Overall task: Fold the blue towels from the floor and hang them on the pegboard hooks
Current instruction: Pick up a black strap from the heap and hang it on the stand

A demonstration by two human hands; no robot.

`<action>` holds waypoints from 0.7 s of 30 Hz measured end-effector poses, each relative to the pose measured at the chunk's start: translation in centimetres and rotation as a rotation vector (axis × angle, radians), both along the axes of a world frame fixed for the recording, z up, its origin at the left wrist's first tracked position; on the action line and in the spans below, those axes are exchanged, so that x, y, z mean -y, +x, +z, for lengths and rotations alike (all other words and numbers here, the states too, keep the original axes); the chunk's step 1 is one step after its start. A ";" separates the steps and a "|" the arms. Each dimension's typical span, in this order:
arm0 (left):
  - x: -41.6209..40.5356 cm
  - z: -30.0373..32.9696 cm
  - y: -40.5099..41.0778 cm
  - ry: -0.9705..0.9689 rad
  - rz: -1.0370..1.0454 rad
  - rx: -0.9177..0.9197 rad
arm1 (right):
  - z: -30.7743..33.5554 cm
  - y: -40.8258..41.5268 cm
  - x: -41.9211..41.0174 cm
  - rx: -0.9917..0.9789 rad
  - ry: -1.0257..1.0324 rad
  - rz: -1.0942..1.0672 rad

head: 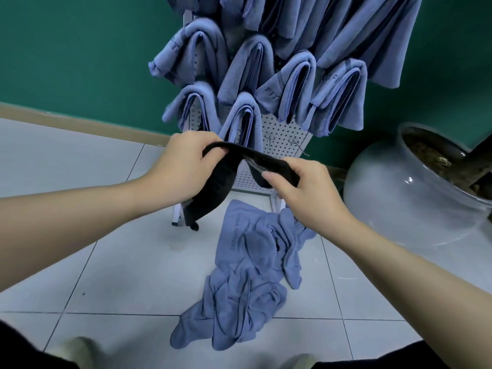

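Your left hand point(183, 166) and right hand point(306, 190): both gripping one dark towel point(229, 171), stretched before pegboard point(282, 134) | blue towels point(247, 275): heaped on floor point(93, 262), near | folded towels point(266, 83): hung, far

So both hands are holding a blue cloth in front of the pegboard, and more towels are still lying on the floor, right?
Not quite: the head view shows the cloth is black, not blue. The left hand and right hand do hold it in front of the pegboard, with blue towels still on the floor.
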State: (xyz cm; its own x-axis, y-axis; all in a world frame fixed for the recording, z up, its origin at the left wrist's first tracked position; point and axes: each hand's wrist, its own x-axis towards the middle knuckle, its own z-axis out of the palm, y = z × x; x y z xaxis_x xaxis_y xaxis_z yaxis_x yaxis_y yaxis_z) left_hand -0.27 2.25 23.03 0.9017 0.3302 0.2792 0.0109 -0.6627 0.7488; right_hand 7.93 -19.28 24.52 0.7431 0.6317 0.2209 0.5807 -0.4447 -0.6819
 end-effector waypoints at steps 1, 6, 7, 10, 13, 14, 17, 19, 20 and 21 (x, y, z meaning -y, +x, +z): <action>-0.1 0.2 0.0 -0.015 -0.016 -0.009 | 0.0 0.1 0.0 -0.019 0.045 -0.016; -0.3 1.1 -0.4 -0.172 -0.115 -0.035 | 0.6 1.1 0.4 -0.081 0.279 -0.076; -0.1 1.3 -0.5 -0.209 -0.131 -0.034 | 0.9 1.0 0.5 -0.078 0.316 -0.078; 0.2 1.4 -0.5 -0.327 -0.106 -0.037 | 1.6 0.4 0.7 -0.022 0.376 -0.038; 0.2 1.2 -0.2 -0.480 -0.036 -0.037 | 1.8 -0.6 0.8 0.069 0.396 -0.023; 0.2 1.2 -0.2 -0.545 -0.024 -0.032 | 1.8 -1.0 0.8 0.098 0.397 -0.020; 0.5 1.3 -0.4 -0.700 0.017 -0.044 | 1.2 -1.7 0.8 0.192 0.392 -0.015; 0.8 1.1 -0.4 -0.777 0.050 -0.049 | 0.7 -1.8 0.8 0.279 0.364 0.013; 1.0 1.0 -0.4 -0.812 0.069 -0.050 | 0.5 -1.9 0.8 0.349 0.333 0.030; 1.1 0.9 -0.4 -0.848 0.087 -0.055 | 0.1 -1.9 0.7 0.434 0.296 0.054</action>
State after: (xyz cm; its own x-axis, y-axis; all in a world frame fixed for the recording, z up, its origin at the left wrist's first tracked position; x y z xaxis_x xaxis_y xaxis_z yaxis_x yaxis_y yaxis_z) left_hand -0.70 1.14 23.88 0.8683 0.4766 -0.1376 0.0869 0.1269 0.9881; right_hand 5.99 -19.97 24.65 0.5115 0.5303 0.6761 0.8544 -0.2308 -0.4655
